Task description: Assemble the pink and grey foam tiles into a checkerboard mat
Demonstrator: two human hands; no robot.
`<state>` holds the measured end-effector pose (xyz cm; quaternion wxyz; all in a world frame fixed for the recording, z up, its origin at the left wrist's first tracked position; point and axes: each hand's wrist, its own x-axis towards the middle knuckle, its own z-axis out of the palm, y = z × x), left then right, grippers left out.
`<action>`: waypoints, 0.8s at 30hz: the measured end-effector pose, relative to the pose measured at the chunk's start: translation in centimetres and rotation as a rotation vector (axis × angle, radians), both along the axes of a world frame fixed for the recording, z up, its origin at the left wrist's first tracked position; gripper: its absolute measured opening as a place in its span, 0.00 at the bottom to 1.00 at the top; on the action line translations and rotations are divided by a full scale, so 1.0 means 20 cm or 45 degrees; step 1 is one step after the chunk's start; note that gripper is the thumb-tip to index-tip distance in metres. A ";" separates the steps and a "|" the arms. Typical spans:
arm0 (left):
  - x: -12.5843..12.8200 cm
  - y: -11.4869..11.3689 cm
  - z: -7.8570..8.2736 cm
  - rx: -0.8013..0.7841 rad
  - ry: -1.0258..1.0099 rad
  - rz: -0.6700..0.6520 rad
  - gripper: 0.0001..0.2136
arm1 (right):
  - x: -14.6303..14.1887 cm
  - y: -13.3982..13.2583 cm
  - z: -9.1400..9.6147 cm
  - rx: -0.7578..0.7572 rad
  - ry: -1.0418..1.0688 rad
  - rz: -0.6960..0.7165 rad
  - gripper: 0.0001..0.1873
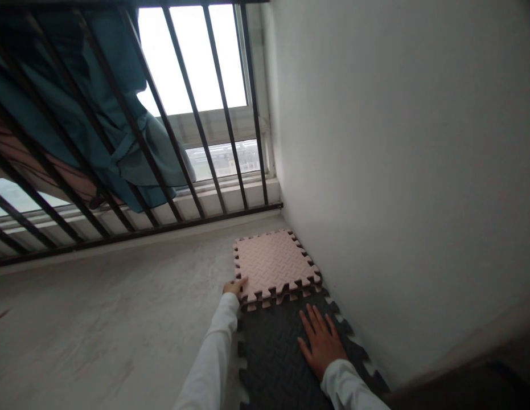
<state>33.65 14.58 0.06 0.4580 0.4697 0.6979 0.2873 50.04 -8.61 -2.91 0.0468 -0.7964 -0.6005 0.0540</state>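
A pink foam puzzle mat (273, 263) lies in the corner by the white wall, seemingly stacked on another pink tile. In front of it lies a dark grey foam puzzle mat (273, 353). My left hand (235, 286), in a white sleeve, grips the near left corner of the pink mat, thumb on top. My right hand (321, 340) lies flat on the dark grey mat with its fingers stretched out and together, holding nothing.
Black metal bars (179, 125) run in front of a window (196, 62) at the back, with a teal cloth (98, 131) hanging over them. A white wall (397, 171) closes the right side. Bare grey concrete floor (111, 319) spreads to the left.
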 end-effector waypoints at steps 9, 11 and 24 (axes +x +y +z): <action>0.04 0.00 0.29 0.115 -0.492 -0.096 0.13 | 0.00 0.00 0.02 0.011 0.027 0.003 0.30; -0.02 0.00 0.39 0.157 -0.541 -0.078 0.14 | 0.01 0.00 0.03 0.016 0.020 0.000 0.30; -1.66 -0.36 0.74 0.162 0.019 0.436 0.20 | 0.04 0.04 -0.03 0.113 -0.115 -0.002 0.29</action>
